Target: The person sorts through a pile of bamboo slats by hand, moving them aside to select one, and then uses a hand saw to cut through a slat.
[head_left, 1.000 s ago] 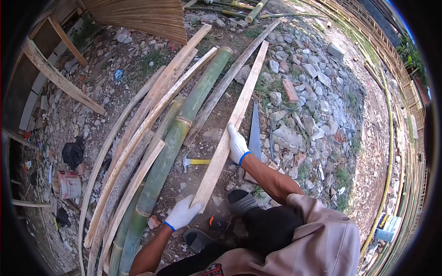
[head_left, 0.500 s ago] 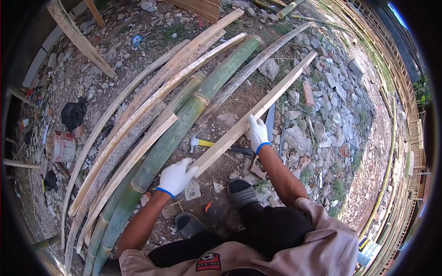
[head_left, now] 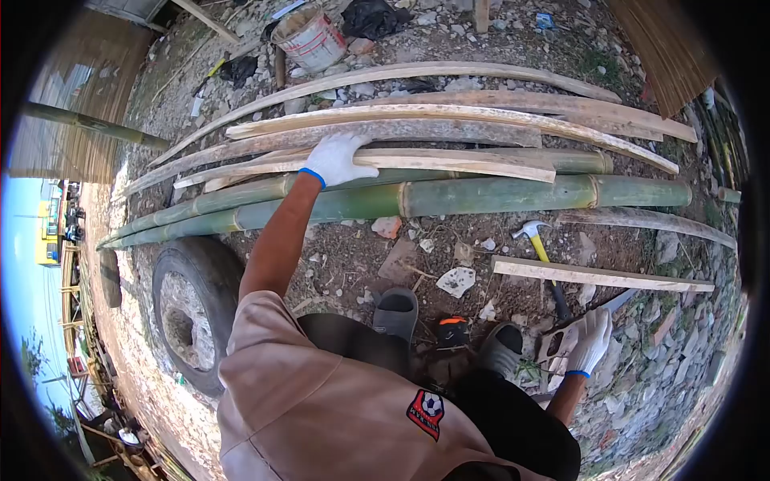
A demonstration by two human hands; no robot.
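Observation:
My left hand (head_left: 337, 160), in a white glove with a blue cuff, grips a pale wooden plank (head_left: 457, 163) lying along the green bamboo poles (head_left: 497, 197). Its thumb is on the near side, its fingers over the far side. My right hand (head_left: 589, 341), gloved alike, is low at the right with its fingers stretched out. It hovers over or touches a handsaw (head_left: 621, 301), partly hidden by the hand. A short wooden beam (head_left: 601, 274) lies across the handle of a yellow-and-black claw hammer (head_left: 539, 244).
Several curved planks (head_left: 449, 110) lie beyond the bamboo. A tyre (head_left: 196, 309) filled with a pale hard mass stands at the left. A battered bucket (head_left: 311, 42) and black plastic bags (head_left: 373, 18) sit at the back. Stones (head_left: 674, 349) cover the right side.
The short beam has left both hands and lies on the ground. My left hand has moved onto a plank, my right hand down by the saw. The view has turned left.

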